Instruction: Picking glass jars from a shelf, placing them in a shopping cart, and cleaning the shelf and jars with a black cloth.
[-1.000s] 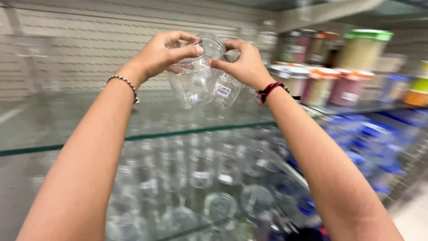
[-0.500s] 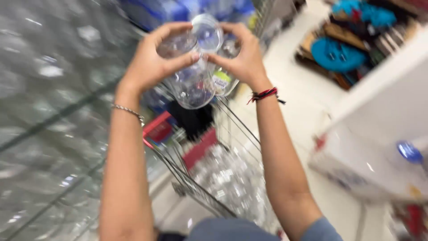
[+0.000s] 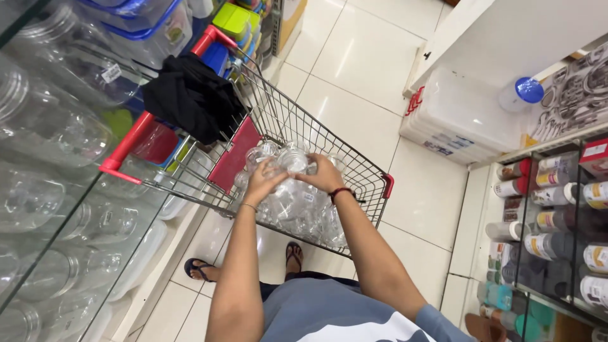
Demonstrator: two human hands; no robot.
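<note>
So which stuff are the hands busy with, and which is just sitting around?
In use:
left hand
right hand
clear glass jars
wire shopping cart

Just sitting around:
black cloth on the cart handle
white storage bins
shelf bottles

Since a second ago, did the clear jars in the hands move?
Yes. The clear jars came down from the glass shelf and now sit low inside the wire shopping cart, both hands around them.
</note>
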